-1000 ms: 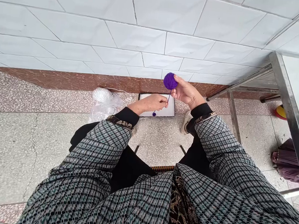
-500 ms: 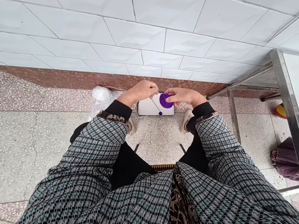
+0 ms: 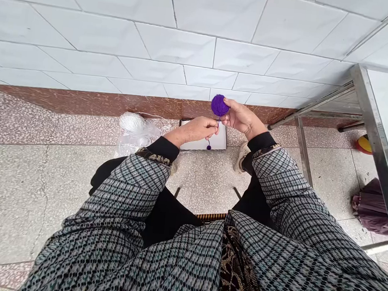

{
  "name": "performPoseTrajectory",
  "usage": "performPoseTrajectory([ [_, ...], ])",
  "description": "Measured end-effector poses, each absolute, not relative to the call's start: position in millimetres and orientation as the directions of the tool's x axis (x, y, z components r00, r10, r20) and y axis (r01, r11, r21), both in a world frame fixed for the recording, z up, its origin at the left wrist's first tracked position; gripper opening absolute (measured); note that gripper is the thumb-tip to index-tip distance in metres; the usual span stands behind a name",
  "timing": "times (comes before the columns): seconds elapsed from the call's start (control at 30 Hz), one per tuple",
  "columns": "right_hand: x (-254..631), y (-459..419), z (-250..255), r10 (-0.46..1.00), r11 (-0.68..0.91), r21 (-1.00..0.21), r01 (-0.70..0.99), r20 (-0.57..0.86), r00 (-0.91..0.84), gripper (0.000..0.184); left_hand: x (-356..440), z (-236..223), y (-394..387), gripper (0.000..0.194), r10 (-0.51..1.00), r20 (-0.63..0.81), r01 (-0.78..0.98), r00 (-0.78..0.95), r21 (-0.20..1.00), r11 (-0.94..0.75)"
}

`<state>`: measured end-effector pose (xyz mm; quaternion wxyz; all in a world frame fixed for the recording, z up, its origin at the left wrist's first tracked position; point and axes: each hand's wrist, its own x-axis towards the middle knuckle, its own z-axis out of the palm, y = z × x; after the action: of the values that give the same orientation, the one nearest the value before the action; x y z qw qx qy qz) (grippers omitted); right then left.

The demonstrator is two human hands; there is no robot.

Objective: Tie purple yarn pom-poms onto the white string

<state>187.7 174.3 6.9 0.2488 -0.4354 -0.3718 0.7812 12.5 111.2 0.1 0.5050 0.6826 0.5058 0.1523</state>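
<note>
A purple ball of yarn [image 3: 220,105] is gripped in my right hand [image 3: 238,117], raised in front of the wall's brown base. My left hand [image 3: 202,130], just below and to the left, pinches the purple strand that runs down from the ball. Under my left fingers the strand leads to a small dark purple ball [image 3: 209,147] at the near edge of a shallow white box [image 3: 219,141] with a dark rim. My left hand and wrist hide part of that box.
White yarn balls [image 3: 131,122] in a clear plastic bag lie on the floor to the left. A metal-framed table [image 3: 371,117] stands at the right, with a dark purple folded cloth-like item [image 3: 373,206] and a red-yellow object [image 3: 365,143] beneath. The tiled wall [image 3: 203,50] rises ahead.
My right hand has lifted the purple yarn ball up and turned it. My left hand has moved right and down, close under the ball, still pinching the strand.
</note>
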Motion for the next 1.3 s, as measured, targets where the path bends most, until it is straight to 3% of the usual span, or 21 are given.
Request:
performPoseTrajectory([
  [0.17, 197.8, 175.2, 6.8, 0.64, -0.538, -0.843, -0.004, -0.405, -0.653, 0.035, 3.9, -7.7, 119.8, 0.017, 0.891, -0.336, 0.606, 0.306, 0.79, 0.09],
  [0.3, 202.7, 172.6, 11.1, 0.561, -0.392, -0.877, 0.279, -0.468, -0.683, 0.02, -8.4, -6.9, 126.5, 0.017, 0.938, -0.285, 0.641, 0.199, 0.761, 0.095],
  [0.4, 199.7, 169.7, 13.8, 0.513, -0.201, -0.788, 0.582, -0.591, -0.622, 0.013, -14.4, -3.5, 128.3, 0.018, 0.951, -0.252, 0.624, 0.176, 0.776, 0.09],
  [0.5, 194.5, 168.6, 12.0, 0.544, -0.088, -0.668, 0.739, -0.654, -0.526, 0.018, -13.8, -0.4, 126.4, 0.018, 0.95, -0.229, 0.572, 0.212, 0.817, 0.069],
  [0.6, 190.4, 169.9, 8.1, 0.687, -0.236, -0.71, 0.663, -0.605, -0.402, 0.015, -6.8, 1.9, 121.5, 0.018, 0.937, -0.198, 0.512, 0.289, 0.859, 0.023],
  [0.7, 188.0, 172.2, 5.7, 0.744, -0.444, -0.81, 0.383, -0.571, -0.347, 0.01, 2.3, 2.5, 116.2, 0.018, 0.907, -0.201, 0.46, 0.371, 0.888, 0.009],
  [0.83, 186.9, 175.3, 3.6, 0.738, -0.577, -0.817, 0.017, -0.53, -0.418, 0.021, 10.5, -1.1, 113.3, 0.019, 0.865, -0.245, 0.482, 0.437, 0.876, 0.005],
  [0.93, 189.8, 177.0, 2.1, 0.734, -0.575, -0.811, -0.109, -0.452, -0.508, 0.028, 12.0, -5.0, 114.7, 0.018, 0.857, -0.285, 0.514, 0.43, 0.858, 0.027],
  [1.03, 196.6, 176.9, 1.5, 0.701, -0.54, -0.835, -0.102, -0.38, -0.603, 0.032, 9.5, -6.8, 118.2, 0.017, 0.871, -0.321, 0.541, 0.371, 0.837, 0.078],
  [1.13, 204.2, 175.2, 2.4, 0.615, -0.488, -0.873, 0.008, -0.349, -0.707, 0.034, 2.9, -5.9, 122.6, 0.016, 0.904, -0.326, 0.564, 0.277, 0.817, 0.121],
  [1.3, 205.8, 171.2, 9.0, 0.488, -0.339, -0.858, 0.386, -0.511, -0.707, 0.028, -10.3, -4.0, 127.4, 0.017, 0.936, -0.27, 0.581, 0.225, 0.809, 0.094],
])
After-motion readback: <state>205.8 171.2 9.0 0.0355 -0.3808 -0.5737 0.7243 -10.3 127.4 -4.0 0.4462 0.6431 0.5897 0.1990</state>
